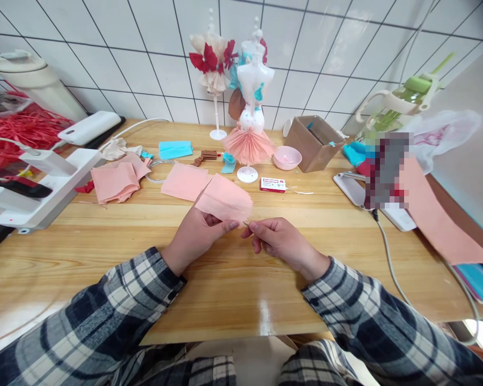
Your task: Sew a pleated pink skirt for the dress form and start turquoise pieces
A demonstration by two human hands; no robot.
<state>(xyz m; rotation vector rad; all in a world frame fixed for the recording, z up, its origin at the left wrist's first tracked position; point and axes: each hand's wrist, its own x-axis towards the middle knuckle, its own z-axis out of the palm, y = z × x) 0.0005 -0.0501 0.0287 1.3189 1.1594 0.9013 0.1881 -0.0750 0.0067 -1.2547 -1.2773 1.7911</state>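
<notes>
Left to right: we're seeing a peach stack (116, 181) lying on the table (153, 279), then a flat peach piece (183, 181). Our left hand (197, 233) is pinching the raised peach sheet (224, 198) at its lower edge, thumb nearly closed. Our right hand (282, 242), fingertips closed, is pinching a thin dark item (246, 223) at the sheet's right corner.

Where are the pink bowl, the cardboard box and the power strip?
Pink bowl (287, 160): head view, its outer side.
Cardboard box (321, 150): head view, front wall.
Power strip (70, 178): head view, top face.
</notes>
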